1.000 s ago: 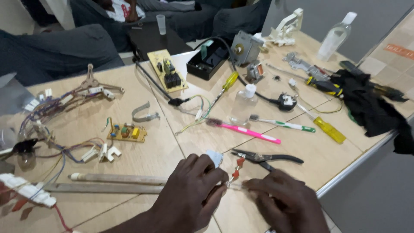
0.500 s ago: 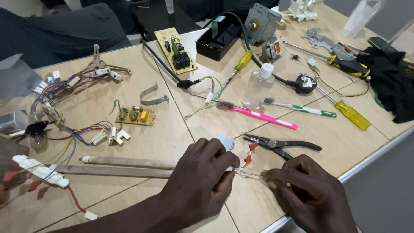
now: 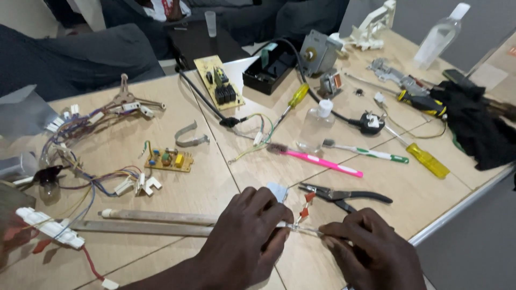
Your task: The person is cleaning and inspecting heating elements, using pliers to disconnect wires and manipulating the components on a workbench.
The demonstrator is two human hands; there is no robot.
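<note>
My left hand and right hand pinch the ends of a thin clear glass tube with small red connectors (its middle barely shows), low over the pale wooden worktop, near black-handled pliers.

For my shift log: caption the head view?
Left hand and right hand pinch a thin clear tube on a cluttered table beside pliers.

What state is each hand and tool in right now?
Left hand: fingers pinched on the thin rod.
Right hand: fingers pinched on the rod's other end.
Pliers: lying flat, unheld.
Pink toothbrush: lying flat.
Small bottle: upright, capped.
Plug: unplugged, on table.
</note>
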